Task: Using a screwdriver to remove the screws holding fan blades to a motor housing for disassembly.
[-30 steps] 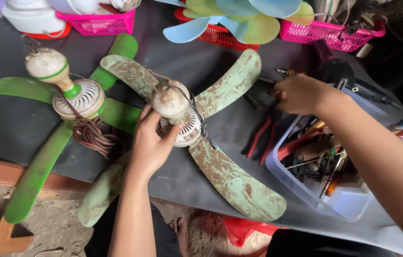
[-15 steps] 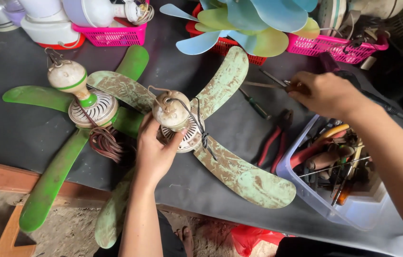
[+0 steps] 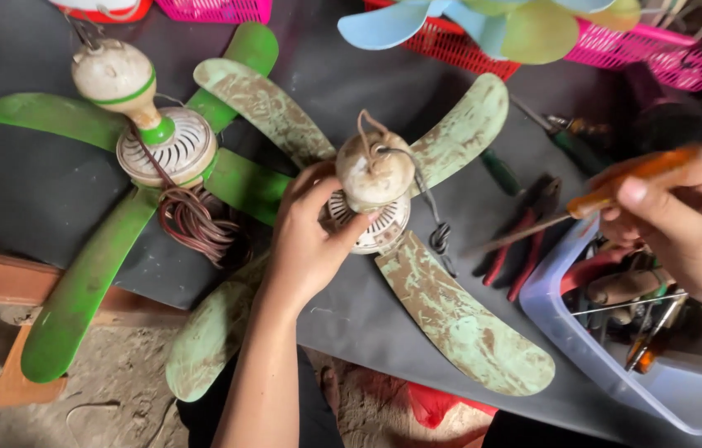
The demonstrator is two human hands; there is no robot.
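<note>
Faded, paint-worn green covered the ceiling fan [image 3: 384,224] I was working on; it lay flat on the dark counter [image 3: 27,199], just right of the brighter green fan [image 3: 143,158]. My left hand [image 3: 309,241] clasped its cream motor cap, steadying it. My right hand [image 3: 682,224], right of the fan, gripped an orange-handled screwdriver [image 3: 583,207], shaft lying crosswise, tip aimed left at the hub. I judged the step to be bringing the tool in; next the tip needed seating on a screw
</note>
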